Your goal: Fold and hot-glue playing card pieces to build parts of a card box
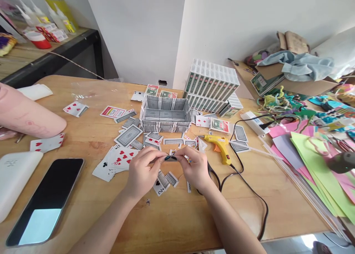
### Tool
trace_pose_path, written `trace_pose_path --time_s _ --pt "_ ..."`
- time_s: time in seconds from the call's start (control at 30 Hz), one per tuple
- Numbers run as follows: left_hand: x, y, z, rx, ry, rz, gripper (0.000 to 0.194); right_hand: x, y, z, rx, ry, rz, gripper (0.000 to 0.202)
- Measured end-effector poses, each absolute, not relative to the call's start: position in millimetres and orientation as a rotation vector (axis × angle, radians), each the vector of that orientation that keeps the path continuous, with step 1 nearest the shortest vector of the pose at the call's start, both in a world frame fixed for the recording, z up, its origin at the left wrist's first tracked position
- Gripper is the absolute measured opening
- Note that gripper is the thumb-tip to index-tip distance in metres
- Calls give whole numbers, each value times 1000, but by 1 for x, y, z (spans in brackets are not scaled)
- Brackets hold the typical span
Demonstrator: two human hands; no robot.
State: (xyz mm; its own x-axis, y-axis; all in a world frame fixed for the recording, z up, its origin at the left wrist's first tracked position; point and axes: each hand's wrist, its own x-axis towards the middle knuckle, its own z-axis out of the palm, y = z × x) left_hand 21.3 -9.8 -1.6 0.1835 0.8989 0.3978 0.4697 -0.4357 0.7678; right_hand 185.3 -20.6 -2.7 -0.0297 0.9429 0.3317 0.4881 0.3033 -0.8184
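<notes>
1. A small dark piece [171, 158] was mid-frame, pinched in the closed fingers of the left hand [143, 170] and right hand [195, 168].
2. Uneven pulling risked tearing it.
3. Right of centre, snagging the cord [267, 211] risked dragging the glue gun [222, 146].

Bright room, glare on phone [46, 200]

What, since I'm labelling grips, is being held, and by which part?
A small dark piece, pinched at one end by the left hand, at the other by the right hand.
</notes>
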Motion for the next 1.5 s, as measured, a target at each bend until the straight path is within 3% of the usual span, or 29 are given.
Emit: trace_pose_path --time_s 0.13,0.27,0.43,0.7,0.93,1.13,1.5 --pt "17 -6 -1 1892 1330 991 15 190 -16 -7 -1332 -1509 900 5" --pt "14 -5 0 1854 1325 795 13 189 -13 -12 -1255 -1309 1192 9" --pt "14 -7 3 1847 1362 878 19 186 -15 -11 -1221 -1230 1325 19" --pt "20 -14 -2 1740 1352 992 21 190 -14 -6 -1209 -1224 1368 14" --pt "20 -13 -6 1804 1314 1009 21 196 -14 -11 -1343 -1295 1273 10" --pt "17 -10 -11 2065 1242 897 19 197 -17 -9 -1473 -1511 987 15" --pt "15 -8 -13 2401 1238 984 23 192 -18 0 -1239 -1858 706 19"
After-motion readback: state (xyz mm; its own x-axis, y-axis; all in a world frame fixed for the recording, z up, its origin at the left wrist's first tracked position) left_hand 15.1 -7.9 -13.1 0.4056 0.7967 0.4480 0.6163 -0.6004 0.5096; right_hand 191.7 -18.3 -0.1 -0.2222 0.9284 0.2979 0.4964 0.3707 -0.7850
